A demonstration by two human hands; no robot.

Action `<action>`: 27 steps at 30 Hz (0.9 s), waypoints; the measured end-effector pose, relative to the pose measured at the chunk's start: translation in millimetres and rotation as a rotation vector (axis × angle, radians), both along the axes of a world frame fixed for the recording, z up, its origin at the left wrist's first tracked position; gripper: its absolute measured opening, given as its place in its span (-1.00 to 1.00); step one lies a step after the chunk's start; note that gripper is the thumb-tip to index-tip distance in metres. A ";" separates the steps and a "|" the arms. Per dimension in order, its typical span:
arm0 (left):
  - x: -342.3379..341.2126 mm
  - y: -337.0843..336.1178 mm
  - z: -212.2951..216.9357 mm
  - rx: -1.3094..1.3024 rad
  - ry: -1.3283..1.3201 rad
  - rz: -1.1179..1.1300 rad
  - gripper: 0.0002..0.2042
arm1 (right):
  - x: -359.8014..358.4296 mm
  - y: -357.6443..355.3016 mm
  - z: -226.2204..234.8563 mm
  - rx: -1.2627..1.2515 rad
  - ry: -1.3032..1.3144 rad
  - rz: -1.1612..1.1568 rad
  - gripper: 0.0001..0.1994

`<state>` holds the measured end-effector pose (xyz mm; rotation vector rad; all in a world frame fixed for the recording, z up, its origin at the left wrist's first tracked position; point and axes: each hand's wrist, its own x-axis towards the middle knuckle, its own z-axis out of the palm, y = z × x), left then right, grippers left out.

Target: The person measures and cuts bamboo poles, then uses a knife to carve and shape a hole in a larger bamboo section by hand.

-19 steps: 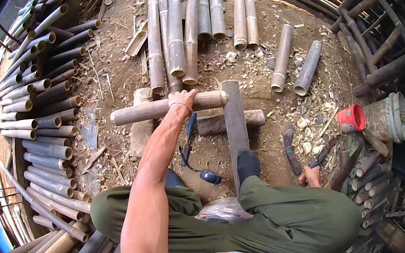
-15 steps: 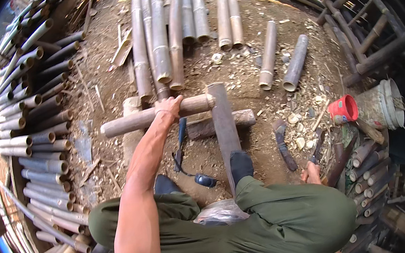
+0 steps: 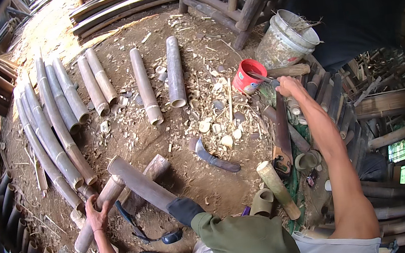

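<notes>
A bare dirt floor (image 3: pixel 189 179) strewn with pale wood chips (image 3: pixel 212 120). Cut bamboo poles (image 3: pixel 58 120) lie side by side in a row at the left, with two shorter sections (image 3: pixel 175 71) near the middle. A curved blade with a dark handle (image 3: pixel 211 157) lies among the chips. A red cup (image 3: pixel 248 76) and a dirty white bucket (image 3: pixel 288 38) stand at the upper right, and a short bamboo piece (image 3: pixel 278 189) lies at the lower right.
</notes>
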<state>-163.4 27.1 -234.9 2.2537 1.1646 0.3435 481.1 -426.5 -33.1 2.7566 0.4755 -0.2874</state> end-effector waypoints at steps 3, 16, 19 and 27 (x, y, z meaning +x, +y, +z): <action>-71.1 13.6 -16.4 0.367 -0.094 0.525 -0.54 | 51.7 43.3 -32.4 -0.125 0.025 0.095 -0.65; -169.1 -122.4 -49.0 -0.216 0.564 0.795 0.14 | -122.6 -91.7 -260.1 0.820 -0.004 0.080 -0.43; -156.2 -118.4 -41.5 -0.215 0.540 0.858 0.13 | -201.0 -65.8 -303.8 0.771 -0.014 -0.013 -0.41; -130.9 -83.0 -48.3 -0.138 0.430 0.898 0.07 | -263.0 -27.8 -278.0 0.498 -0.363 0.181 -0.34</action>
